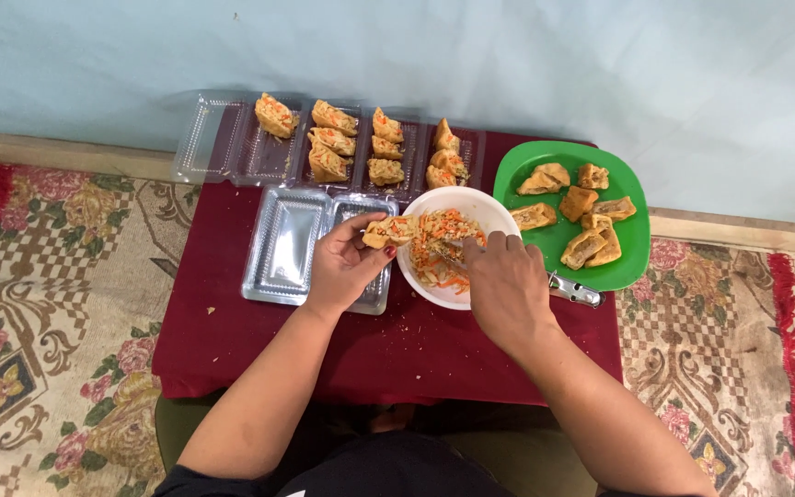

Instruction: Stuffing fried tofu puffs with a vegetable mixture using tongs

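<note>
My left hand (342, 267) holds a fried tofu pocket (388, 230) at the left rim of a white bowl (499, 213) of shredded vegetable filling (439, 244). My right hand (503, 281) reaches into the bowl, its fingers pinched in the filling close to the pocket's open side. An open clear plastic container (287, 244) lies under and to the left of my left hand. To the right of the bowl, a green plate (632, 248) carries several unfilled tofu pieces (591, 244).
Along the far edge of the red-clothed low table (232, 340), clear containers (269, 152) hold several filled tofu pockets (333, 138). A metal utensil handle (574, 290) lies beside the green plate. A patterned carpet (57, 304) surrounds the table, and a pale wall rises behind.
</note>
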